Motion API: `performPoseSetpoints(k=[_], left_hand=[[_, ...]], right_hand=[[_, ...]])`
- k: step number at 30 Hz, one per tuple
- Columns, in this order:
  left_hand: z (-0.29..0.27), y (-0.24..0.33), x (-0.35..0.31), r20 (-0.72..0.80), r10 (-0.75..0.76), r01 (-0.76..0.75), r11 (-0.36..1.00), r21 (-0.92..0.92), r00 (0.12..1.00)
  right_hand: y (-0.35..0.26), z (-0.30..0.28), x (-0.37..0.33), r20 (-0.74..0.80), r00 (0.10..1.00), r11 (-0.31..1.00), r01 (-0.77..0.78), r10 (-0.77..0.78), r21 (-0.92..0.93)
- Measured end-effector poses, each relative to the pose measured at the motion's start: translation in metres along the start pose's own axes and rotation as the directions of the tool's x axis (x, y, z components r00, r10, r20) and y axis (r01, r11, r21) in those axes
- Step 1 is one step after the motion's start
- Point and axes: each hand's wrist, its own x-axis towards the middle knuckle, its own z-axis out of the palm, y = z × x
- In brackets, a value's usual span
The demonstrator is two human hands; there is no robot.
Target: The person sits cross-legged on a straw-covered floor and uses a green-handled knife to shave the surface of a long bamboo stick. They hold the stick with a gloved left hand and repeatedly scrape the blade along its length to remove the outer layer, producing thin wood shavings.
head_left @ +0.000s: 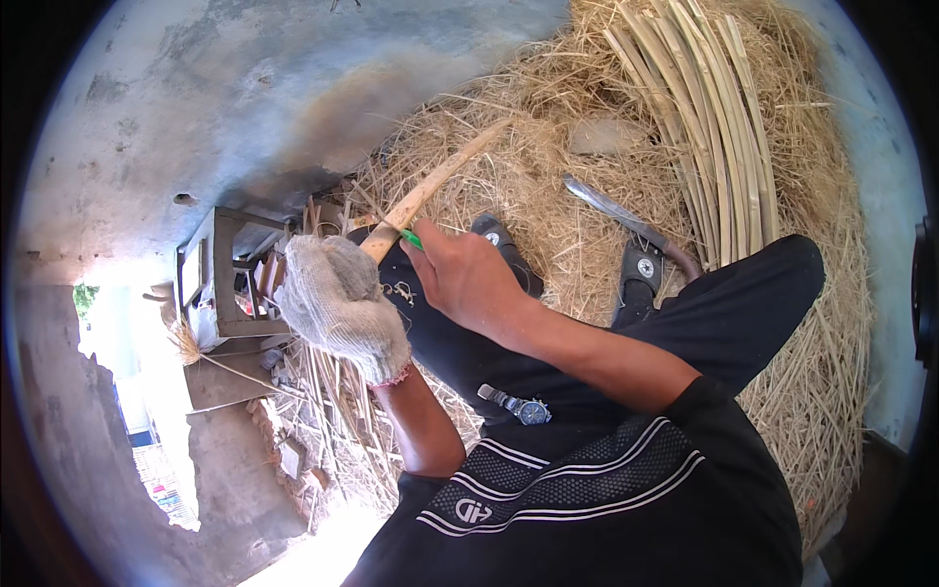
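One pale strip (442, 180): wood-like, tan, long and slightly bowed, narrowing toward its far end — held aslant above the straw, tip pointing to the floor's far edge.
Straw floor (827, 328): dry, loose, thickly strewn; a bundle of long slats (712, 127) lies at its far right corner, and a curved blade (611, 208) with a brown handle (680, 256) left of that.
Room: mottled blue-grey wall (323, 78) beyond the far edge; wooden frame (225, 284) at the left edge, near a bright opening (161, 421).
Left hand (337, 303): gloved in off-white knit, curled around the strip's near end — fingers partly hidden.
Right hand (471, 279): bare, closed on a green-handled tool (412, 238) set across the strip.
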Motion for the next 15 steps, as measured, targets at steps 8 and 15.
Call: performPoseSetpoints(k=[8,15], left_hand=[[-0.005,0.002,0.016,0.02,-0.034,0.034,0.999,-0.005,0.999],[-0.005,0.003,0.004,-0.013,-0.038,0.039,0.998,0.057,0.999]], right_hand=[[0.023,0.024,0.01,-0.029,0.999,0.993,-0.015,0.012,-0.121],[0.041,0.018,0.008,-0.027,0.995,0.992,-0.096,0.094,-0.087]])
